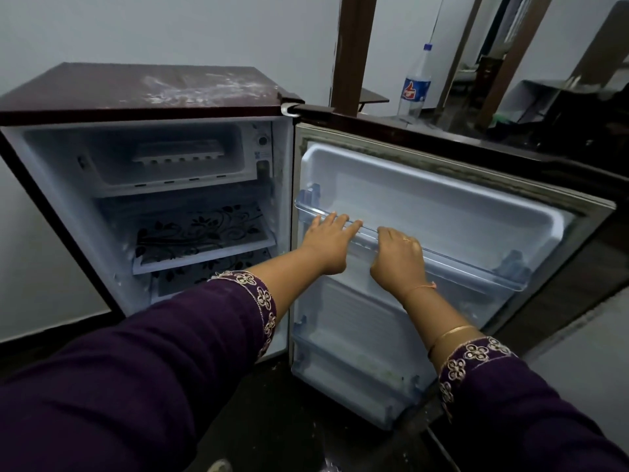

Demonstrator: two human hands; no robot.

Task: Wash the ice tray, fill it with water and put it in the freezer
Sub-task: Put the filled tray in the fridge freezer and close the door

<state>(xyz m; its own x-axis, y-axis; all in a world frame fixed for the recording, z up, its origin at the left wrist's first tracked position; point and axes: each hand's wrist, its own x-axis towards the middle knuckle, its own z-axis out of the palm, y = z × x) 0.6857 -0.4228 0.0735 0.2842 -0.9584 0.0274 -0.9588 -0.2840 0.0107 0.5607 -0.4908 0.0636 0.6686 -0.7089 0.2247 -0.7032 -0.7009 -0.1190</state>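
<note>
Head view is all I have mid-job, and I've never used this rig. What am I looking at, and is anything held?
There is no machine: a person wears one camera on the head, looking forward and down at two bare hands. In front stands a small fridge with its door open. The ice tray sits in the freezer at the top. The left hand lies straight-fingered on the door's upper shelf; the right hand curls its fingers over that shelf's rail. Nothing loose is carried. A bottle stands behind the door.
</note>
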